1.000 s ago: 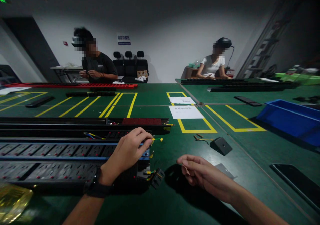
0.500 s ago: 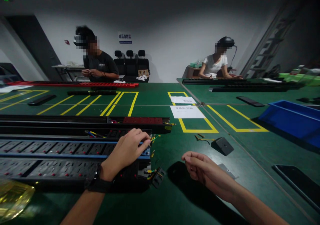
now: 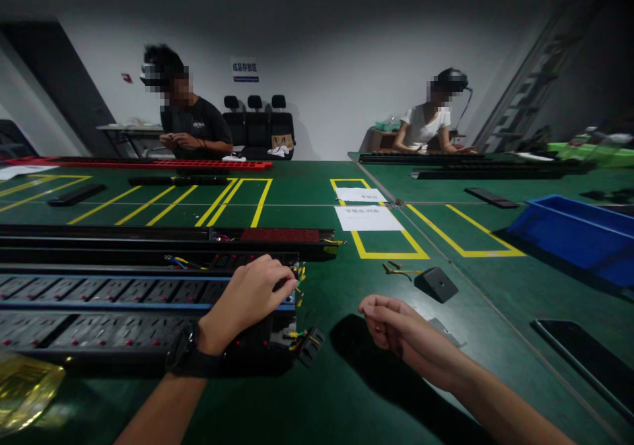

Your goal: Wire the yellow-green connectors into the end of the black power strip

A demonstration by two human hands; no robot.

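My left hand [image 3: 255, 293], a dark watch on its wrist, rests over the end of a blue-edged power strip [image 3: 94, 291]. Its thumb and fingers pinch at a short yellow-green wire [image 3: 301, 274] that sticks out of the strip's end; the fingertips are partly hidden. My right hand [image 3: 396, 323] hovers over the green table to the right, thumb against curled fingers. Whatever it holds, if anything, is too small to make out. Below the left hand, a black end piece [image 3: 311, 346] hangs by wires at the end of a black power strip [image 3: 109, 333].
A black block [image 3: 436, 284], small yellow-tipped wires [image 3: 399, 270] and a flat metal plate [image 3: 447, 331] lie beyond my right hand. A phone [image 3: 587, 359] and a blue bin [image 3: 579, 234] are at right. Yellow film [image 3: 27, 392] sits lower left. Two people work across the table.
The wire end at my left fingers pointed out to the right before; now it bends downward. My right hand has barely moved. The whole view has shifted slightly.
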